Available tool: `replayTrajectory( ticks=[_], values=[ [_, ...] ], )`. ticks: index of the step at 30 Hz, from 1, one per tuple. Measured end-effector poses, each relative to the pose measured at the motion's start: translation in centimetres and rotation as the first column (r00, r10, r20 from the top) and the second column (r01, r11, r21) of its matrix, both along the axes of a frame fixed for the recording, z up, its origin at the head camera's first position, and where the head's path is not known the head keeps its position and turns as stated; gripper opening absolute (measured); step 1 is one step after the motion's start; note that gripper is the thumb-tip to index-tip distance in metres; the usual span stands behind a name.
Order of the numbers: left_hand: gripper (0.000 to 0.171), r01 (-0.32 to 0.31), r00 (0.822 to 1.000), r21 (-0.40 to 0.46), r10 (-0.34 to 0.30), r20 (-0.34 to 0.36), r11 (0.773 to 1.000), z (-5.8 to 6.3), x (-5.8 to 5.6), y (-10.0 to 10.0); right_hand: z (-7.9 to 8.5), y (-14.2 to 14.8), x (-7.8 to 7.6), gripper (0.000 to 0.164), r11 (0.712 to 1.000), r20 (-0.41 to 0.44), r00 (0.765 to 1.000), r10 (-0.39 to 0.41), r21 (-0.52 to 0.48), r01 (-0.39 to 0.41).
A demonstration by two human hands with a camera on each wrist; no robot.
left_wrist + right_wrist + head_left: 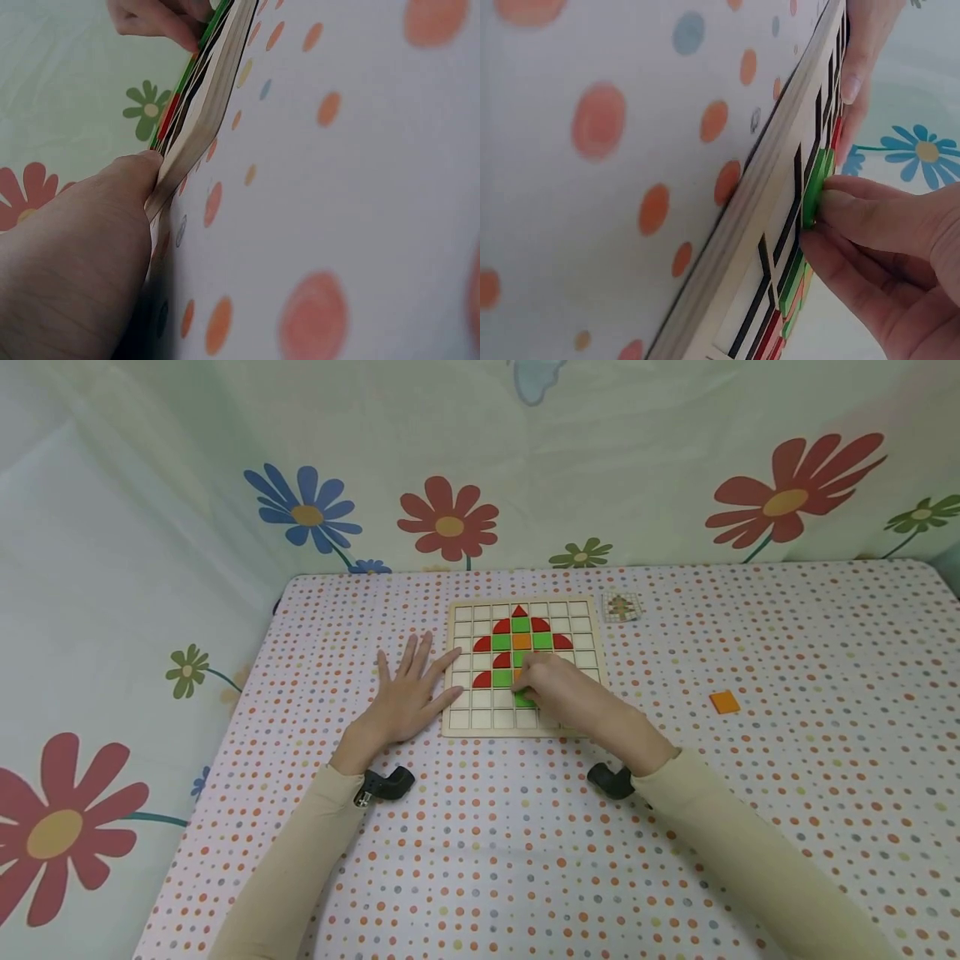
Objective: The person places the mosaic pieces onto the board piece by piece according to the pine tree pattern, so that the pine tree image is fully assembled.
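A wooden grid board (480, 732) lies on the dotted table, its cells partly filled with red, green and orange tiles in a tree-like pattern. My left hand (405, 700) rests flat beside it, fingers spread, thumb and index fingertip touching the board's left edge. Over the lower middle of the pattern, my right hand (566, 689) bends its fingers down. In the right wrist view, its thumb and finger pinch a green square tile (811, 191) at the board's surface. The right hand hides part of the pattern's right side.
A small card with a brown tree on a grid (622, 607) lies by the board's upper right corner. A loose orange square tile (724, 702) is on the table to the right. Behind the table hangs a flowered curtain (600, 485).
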State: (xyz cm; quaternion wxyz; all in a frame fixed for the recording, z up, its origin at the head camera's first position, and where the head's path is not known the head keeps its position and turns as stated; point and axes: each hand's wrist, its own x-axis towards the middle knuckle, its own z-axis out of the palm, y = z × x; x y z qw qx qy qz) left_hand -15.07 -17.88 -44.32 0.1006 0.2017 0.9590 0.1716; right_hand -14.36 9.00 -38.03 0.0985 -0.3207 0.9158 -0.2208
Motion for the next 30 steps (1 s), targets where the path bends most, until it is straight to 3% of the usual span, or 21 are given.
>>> replayTrajectory(
  ticks=[8,15,23,30],
  values=[
    [0.068,-0.008,1.0,-0.003,0.008,-0.004,1.0,0.2,0.2,-0.1,0.0,1.6,0.2,0.022,0.992,0.103,0.995,-0.003,-0.123,0.016],
    [0.069,-0.005,1.0,0.0,0.005,-0.005,1.0,-0.1,0.1,0.0,0.9,6.6,1.1,0.027,0.97,0.19,0.98,-0.064,-0.218,0.106],
    [0.069,-0.009,1.0,-0.007,0.009,0.0,1.0,-0.1,0.3,0.1,2.7,14.2,2.3,0.035,0.964,0.113,0.971,-0.211,-0.14,0.226],
    [0.069,-0.008,1.0,-0.011,0.008,-0.007,1.0,0.0,0.2,0.1,1.9,20.6,2.4,0.045,0.958,0.134,0.949,-0.287,0.017,0.287]
  ],
)
